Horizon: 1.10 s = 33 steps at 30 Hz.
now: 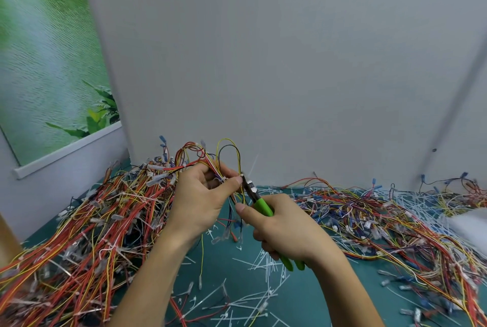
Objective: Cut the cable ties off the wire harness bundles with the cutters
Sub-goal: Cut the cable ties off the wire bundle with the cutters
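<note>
My left hand [204,195] pinches a small wire harness bundle [227,154] of yellow, red and dark wires, held up above the table. A white cable tie [241,174] sits on the bundle just right of my left fingertips. My right hand [283,224] grips green-handled cutters [261,204], whose dark jaws [249,184] point up-left and touch the bundle at the tie. Loose ends of the harness hang down between my hands.
A big heap of red, orange and yellow harnesses [87,234] lies on the left, another tangle with blue connectors [382,216] on the right. Cut white tie pieces [253,297] litter the green mat [303,297]. A grey wall [290,76] stands close behind.
</note>
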### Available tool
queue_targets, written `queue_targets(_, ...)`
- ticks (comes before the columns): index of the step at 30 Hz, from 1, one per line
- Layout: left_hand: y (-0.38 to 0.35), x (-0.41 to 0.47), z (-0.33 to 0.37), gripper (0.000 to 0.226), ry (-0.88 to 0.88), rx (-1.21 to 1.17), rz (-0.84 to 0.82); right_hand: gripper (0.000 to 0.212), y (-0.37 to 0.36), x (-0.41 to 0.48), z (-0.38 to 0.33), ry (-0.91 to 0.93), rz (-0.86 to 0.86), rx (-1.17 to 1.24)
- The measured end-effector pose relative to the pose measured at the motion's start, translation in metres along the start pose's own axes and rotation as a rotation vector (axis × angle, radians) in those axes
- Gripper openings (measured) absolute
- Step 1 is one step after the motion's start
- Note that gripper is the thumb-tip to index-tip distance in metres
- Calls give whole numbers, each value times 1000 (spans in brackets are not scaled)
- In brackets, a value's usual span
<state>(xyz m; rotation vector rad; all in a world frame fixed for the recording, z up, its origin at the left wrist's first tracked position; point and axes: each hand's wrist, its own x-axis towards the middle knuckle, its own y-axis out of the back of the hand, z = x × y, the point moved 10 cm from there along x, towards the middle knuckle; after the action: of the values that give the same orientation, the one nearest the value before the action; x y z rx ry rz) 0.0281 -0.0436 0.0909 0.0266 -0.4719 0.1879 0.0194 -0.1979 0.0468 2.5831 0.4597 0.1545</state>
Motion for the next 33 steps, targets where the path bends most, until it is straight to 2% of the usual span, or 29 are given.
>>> queue_targets(4, 11, 2, -2, 27, 26, -46, 63, 58, 5, -3, 3, -27, -24, -56)
queue_targets(8, 11, 4, -6, 4, 92, -102, 12, 41, 22, 4, 27, -98, 2, -283)
queue_targets(11, 7, 3, -10, 31, 163, -89, -42, 27, 32, 13, 68, -260, -36, -480)
queue_targets(14, 6, 3, -9, 36, 192, -170, -52, 16, 35, 20, 108, -413, -84, -604)
queue_targets(17, 6, 4, -10, 36, 215, -228, -60, 8, 27, 25, 133, -487, -153, -684)
queue_targets(21, 3, 3, -10, 30, 233, -257, -84, 33, 6, 25, 151, -543, -261, -791)
queue_targets(23, 2, 3, -9, 29, 234, -259, -95, 37, -3, 25, 153, -549, -296, -832)
queue_targets(25, 2, 3, -9, 29, 238, -256, -100, 43, -7, 26, 153, -556, -306, -856)
queue_targets(29, 0, 2, -13, 28, 255, -238, -106, 70, -7, 24, 154, -584, -315, -832)
queue_targets(33, -4, 0, -14, 26, 261, -207, -116, 76, -2, 27, 140, -468, -284, -811)
